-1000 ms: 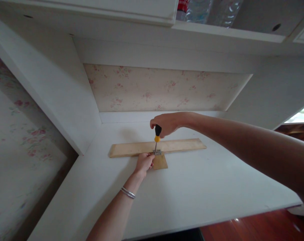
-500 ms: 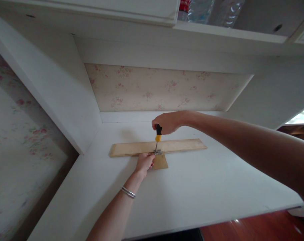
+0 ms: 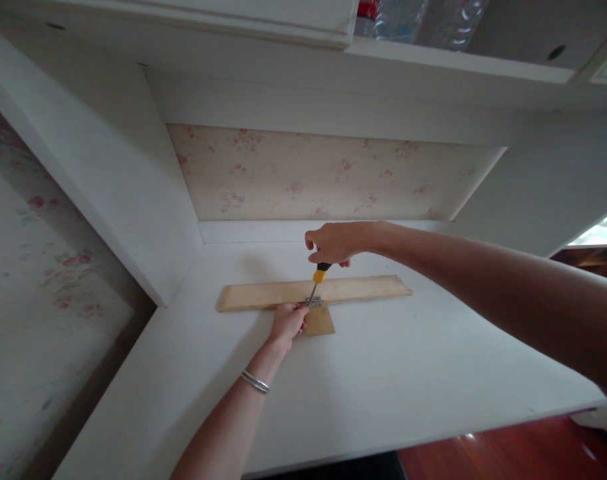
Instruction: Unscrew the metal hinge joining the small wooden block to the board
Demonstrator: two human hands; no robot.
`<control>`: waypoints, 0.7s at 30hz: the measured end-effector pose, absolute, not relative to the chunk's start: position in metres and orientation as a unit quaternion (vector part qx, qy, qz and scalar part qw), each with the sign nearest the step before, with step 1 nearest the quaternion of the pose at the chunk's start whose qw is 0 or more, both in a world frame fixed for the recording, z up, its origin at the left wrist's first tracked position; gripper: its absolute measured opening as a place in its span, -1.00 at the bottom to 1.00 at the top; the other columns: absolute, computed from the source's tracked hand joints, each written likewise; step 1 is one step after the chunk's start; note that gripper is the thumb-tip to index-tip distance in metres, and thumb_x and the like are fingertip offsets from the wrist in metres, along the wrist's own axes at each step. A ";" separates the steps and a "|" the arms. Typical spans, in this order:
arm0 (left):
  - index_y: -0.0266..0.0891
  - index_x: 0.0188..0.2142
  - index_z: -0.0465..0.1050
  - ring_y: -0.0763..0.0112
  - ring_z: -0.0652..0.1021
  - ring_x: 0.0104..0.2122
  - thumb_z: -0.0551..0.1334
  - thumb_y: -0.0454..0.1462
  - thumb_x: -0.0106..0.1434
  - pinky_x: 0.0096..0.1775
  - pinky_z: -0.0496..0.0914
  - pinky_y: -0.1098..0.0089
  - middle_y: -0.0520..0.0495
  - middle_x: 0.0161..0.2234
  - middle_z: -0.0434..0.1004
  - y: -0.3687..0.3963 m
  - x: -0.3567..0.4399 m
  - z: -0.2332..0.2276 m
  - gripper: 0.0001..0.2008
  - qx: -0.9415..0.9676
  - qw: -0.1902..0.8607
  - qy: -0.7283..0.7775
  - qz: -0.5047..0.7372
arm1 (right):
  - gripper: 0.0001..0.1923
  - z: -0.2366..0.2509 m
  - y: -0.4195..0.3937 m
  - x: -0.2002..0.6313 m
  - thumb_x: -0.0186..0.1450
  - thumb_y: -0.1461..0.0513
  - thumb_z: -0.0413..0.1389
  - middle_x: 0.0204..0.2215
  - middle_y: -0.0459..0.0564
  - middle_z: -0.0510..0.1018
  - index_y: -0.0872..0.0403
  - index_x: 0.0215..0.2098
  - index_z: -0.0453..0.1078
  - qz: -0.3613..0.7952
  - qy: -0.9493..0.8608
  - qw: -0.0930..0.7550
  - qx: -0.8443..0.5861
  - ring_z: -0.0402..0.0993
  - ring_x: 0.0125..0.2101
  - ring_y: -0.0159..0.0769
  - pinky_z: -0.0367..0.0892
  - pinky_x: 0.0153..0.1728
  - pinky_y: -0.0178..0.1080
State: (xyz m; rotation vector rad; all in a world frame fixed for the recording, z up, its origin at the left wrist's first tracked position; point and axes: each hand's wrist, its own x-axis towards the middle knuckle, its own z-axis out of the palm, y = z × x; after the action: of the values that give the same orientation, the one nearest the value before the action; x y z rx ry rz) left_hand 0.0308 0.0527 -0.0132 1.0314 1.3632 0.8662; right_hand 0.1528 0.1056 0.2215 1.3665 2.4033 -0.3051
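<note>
1. Hands first: our right hand [image 3: 332, 243] is closed round the top of the black-and-yellow-handled screwdriver [image 3: 317, 281]; our left hand [image 3: 288, 322], with thin silver bangles [image 3: 255, 382] on its wrist, is curled shut with its fingertips pinching at the small metal hinge [image 3: 313, 303] and the wood beside it.

2. We see the screwdriver's steel shaft slanting down and to the left, its tip on the hinge, which sits where the long pale wooden strip [image 3: 363, 288] meets the small light-brown wooden block [image 3: 319, 321].

3. We find the strip lying flat across the white bench [image 3: 383, 380], running left to right near the back, with the block touching its near edge and the left hand resting against the block's left side.

4. Compared with half a second ago, our right hand has dropped lower over the handle: the black part that showed below the fingers is now almost wholly covered, and only the yellow collar peeks out.

5. The shaft also leans more than before, when it stood closer to upright.

6. Our left hand, the strip and the block lie where they did in the earlier views.

7. Around us, floral cream wallpaper [image 3: 323, 177] backs the alcove above the bench, white panels frame it, and clear plastic bottles [image 3: 408, 17] stand on the white shelf [image 3: 458, 63] overhead.

8. At the lower right, red-brown wooden floor [image 3: 508, 453] shows past the bench edge.
</note>
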 end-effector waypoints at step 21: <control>-0.30 -0.58 0.35 0.60 0.28 -0.72 0.23 -0.26 0.06 -0.66 0.04 0.52 0.11 -0.72 0.25 0.053 0.030 -0.013 -0.83 0.435 0.585 0.574 0.372 | -0.44 0.237 0.096 0.142 0.18 0.16 0.13 -0.16 0.10 0.53 0.04 0.15 0.21 -0.141 0.850 0.209 0.463 0.49 -0.50 -0.33 0.30 -0.40 -0.25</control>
State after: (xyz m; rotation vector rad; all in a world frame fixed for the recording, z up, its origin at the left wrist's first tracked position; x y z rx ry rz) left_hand 0.0300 0.0527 -0.0131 1.0155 1.3384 0.8675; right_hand 0.1418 0.0962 0.2365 1.2886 2.3646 -0.3919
